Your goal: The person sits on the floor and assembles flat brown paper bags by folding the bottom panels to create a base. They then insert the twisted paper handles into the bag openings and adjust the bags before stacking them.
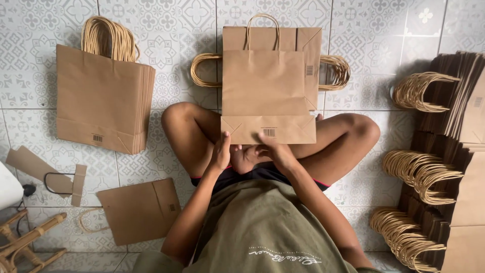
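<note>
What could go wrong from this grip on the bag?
1. Both hands, left hand and right hand, pinch only the bottom edge of the flat brown paper bag; it may sag or crease.
2. It lies across the bag pile underneath, so moving it could drag that pile askew.
3. The handle loops on the leaning stacks could snag.

Bare tile floor (172,96) lies open between the left bag stack (103,98) and the crossed legs (189,134).

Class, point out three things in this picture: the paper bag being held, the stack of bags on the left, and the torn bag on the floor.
Held bag (262,83), head view, middle of its front panel.
Left stack (96,98), head view, face of the top bag.
Torn bag (136,212), head view, centre of the flat sheet.
</note>
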